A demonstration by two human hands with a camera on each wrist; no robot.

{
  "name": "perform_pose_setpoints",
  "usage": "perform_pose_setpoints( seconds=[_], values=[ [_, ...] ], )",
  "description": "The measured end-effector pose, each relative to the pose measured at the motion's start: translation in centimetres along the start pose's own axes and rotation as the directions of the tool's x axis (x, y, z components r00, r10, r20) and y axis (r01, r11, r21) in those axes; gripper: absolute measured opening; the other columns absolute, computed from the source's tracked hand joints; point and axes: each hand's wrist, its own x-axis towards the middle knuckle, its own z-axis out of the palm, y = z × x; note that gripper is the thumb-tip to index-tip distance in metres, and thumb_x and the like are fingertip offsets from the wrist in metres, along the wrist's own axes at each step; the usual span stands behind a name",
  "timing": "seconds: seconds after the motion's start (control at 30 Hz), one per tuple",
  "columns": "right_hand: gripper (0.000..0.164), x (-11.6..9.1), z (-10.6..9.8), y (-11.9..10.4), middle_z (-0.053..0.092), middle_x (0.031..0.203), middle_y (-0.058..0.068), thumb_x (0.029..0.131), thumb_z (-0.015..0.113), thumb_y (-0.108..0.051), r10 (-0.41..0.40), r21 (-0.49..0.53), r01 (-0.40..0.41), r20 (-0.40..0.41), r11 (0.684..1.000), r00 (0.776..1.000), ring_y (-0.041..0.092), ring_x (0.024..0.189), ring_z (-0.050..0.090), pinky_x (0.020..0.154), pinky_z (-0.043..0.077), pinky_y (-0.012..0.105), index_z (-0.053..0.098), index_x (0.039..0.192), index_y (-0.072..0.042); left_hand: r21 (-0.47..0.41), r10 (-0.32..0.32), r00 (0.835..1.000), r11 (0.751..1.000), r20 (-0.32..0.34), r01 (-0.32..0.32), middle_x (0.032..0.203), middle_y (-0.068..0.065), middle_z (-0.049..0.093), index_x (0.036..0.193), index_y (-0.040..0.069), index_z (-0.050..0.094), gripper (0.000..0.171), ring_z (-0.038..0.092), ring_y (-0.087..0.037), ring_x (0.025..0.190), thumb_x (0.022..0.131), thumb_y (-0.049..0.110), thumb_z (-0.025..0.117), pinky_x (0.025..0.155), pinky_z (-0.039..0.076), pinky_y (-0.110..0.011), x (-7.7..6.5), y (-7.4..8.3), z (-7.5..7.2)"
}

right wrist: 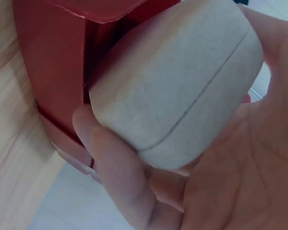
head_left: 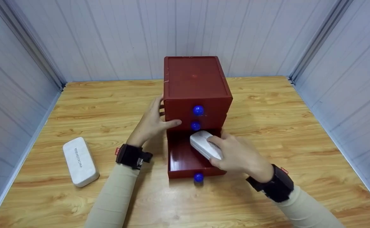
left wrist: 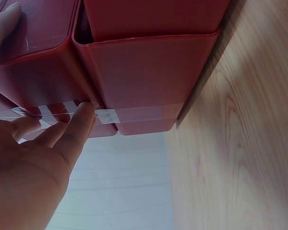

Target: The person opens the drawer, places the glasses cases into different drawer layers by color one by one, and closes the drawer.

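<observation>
A dark red drawer cabinet (head_left: 194, 77) with blue round knobs stands in the middle of the table, its bottom drawer (head_left: 185, 158) pulled out toward me. My right hand (head_left: 240, 153) grips a white glasses case (head_left: 202, 144) tilted over that drawer, its far end close under the upper drawers. In the right wrist view a seam runs along the glasses case (right wrist: 177, 91), with fingers and thumb around it. My left hand (head_left: 151, 125) rests on the cabinet's left side, thumb on the front. In the left wrist view its extended fingers (left wrist: 79, 127) touch the side near a strip of tape.
A second white glasses case (head_left: 81, 161) with dark lettering lies on the wooden table (head_left: 299, 142) to the left. Pale panelled walls (head_left: 115, 38) enclose the table at the back and both sides. The open drawer's blue knob (head_left: 198, 177) sticks out toward me.
</observation>
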Motion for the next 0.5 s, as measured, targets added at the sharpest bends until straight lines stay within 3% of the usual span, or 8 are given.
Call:
perform_pose_setpoints(
  seconds=[0.3, 0.5],
  values=[
    [0.058, 1.7, 1.4, -1.1, 0.065, 0.105, 0.017, 0.090, 0.071, -0.042, 0.040, -0.058, -0.042, -0.040, 0.997, 0.998, 0.032, 0.083, 0.066, 0.064, 0.058, 0.049, 0.066, 0.140, -0.012, -0.014, -0.007, 1.000, 1.000, 0.004, 0.007, 0.161, -0.006, 0.037, 0.163, 0.024, 0.032, 0.106, 0.051, -0.030, 0.142, 0.080, 0.042, 0.095, 0.111, 0.053, -0.041, -0.2, -0.1, 0.0],
    [0.047, 2.2, 2.2, -1.7, 0.066, 0.099, 0.019, 0.090, 0.073, -0.039, 0.079, -0.094, -0.090, -0.124, 0.991, 0.989, 0.038, 0.084, 0.068, 0.065, 0.058, 0.053, 0.069, 0.122, -0.005, 0.002, 0.006, 1.000, 1.000, 0.007, -0.006, 0.162, -0.006, 0.038, 0.164, 0.023, 0.032, 0.106, 0.051, -0.029, 0.143, 0.080, 0.042, 0.094, 0.112, 0.052, -0.041, -0.1, 0.0, -0.1]
  ],
)
